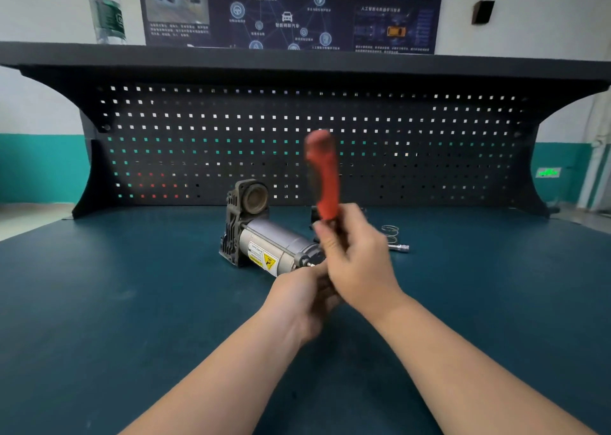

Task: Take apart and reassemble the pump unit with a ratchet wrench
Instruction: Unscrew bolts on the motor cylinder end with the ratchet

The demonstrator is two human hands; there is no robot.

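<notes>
The pump unit (264, 239) lies on its side on the dark teal bench top (132, 302), its silver motor cylinder pointing toward me and its black cast head toward the pegboard. My right hand (357, 256) grips the ratchet wrench (322, 176) low on its red handle, which stands upright and blurred above the pump's near end. My left hand (307, 299) is just below and left of the right one, fingers curled at the wrench's lower end by the motor's end cap. The wrench head is hidden behind my hands.
A wire spring (390, 231) and a small metal socket bit (401, 247) lie right of the pump. A dark part (314, 214) sits behind my right hand. A black pegboard (297, 143) backs the bench, and a water bottle (106, 7) stands on its top shelf.
</notes>
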